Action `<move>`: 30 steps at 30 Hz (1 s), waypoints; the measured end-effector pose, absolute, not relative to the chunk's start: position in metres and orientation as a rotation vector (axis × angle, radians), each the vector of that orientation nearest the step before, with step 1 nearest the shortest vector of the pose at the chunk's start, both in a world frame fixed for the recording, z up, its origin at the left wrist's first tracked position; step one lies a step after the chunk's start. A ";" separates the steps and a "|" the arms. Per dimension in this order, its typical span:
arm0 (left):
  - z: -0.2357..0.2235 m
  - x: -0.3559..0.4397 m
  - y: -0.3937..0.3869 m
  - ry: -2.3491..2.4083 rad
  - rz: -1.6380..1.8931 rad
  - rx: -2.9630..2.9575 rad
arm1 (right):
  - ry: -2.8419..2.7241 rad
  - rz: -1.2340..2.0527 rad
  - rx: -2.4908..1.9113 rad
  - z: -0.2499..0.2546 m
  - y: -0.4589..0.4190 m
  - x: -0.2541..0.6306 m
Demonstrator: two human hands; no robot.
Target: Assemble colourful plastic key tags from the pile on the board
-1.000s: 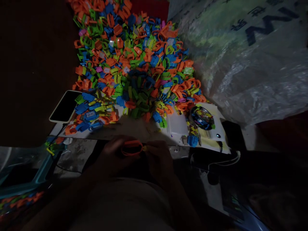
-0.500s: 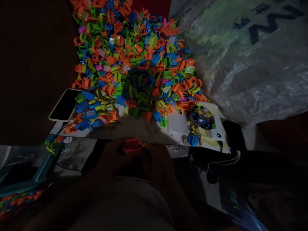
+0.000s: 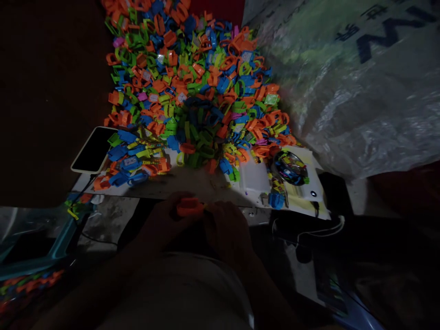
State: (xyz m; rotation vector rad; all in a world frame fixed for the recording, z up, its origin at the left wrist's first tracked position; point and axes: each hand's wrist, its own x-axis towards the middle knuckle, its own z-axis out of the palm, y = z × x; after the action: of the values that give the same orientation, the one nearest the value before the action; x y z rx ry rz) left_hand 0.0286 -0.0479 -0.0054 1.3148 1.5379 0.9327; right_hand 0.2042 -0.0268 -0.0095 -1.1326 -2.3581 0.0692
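Note:
Close to my body, at the table's front edge, my left hand (image 3: 172,215) is closed round an orange plastic piece (image 3: 189,207) shaped like a toy watch. My right hand (image 3: 225,222) meets its right end, fingers bent together at a small yellow piece (image 3: 205,207). Shadow hides most of the fingers. Beyond the hands lies a large heap of similar orange, green, blue and yellow plastic pieces (image 3: 192,73). A smaller cluster of blue pieces (image 3: 129,161) and yellow bits sits at its near left.
A phone (image 3: 93,151) with a cable lies left of the heap. On the right are a round dish (image 3: 291,167) of small parts, a white device (image 3: 313,183), a translucent white box (image 3: 255,178) and a large plastic bag (image 3: 357,91). A teal crate (image 3: 58,247) stands lower left.
The orange piece has tilted slightly in my left hand and shows more of its side. My right hand stays at its right end, shifted a little. The heap has not moved.

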 end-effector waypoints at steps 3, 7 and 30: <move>-0.007 0.029 -0.049 1.557 0.925 1.377 | -2.312 0.055 -1.130 -0.014 -0.026 0.204; -0.009 0.029 -0.048 1.513 0.866 1.485 | -2.355 0.052 -1.157 -0.018 -0.027 0.204; -0.005 -0.073 0.024 2.091 1.394 1.972 | -1.969 0.105 -1.670 -0.048 0.077 0.270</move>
State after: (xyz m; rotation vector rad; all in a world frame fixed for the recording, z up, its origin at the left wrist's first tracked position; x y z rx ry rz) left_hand -0.0730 0.0238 -0.0048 1.9719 2.0907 1.3938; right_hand 0.2696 0.0770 -0.0485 -1.6700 -1.9690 0.1053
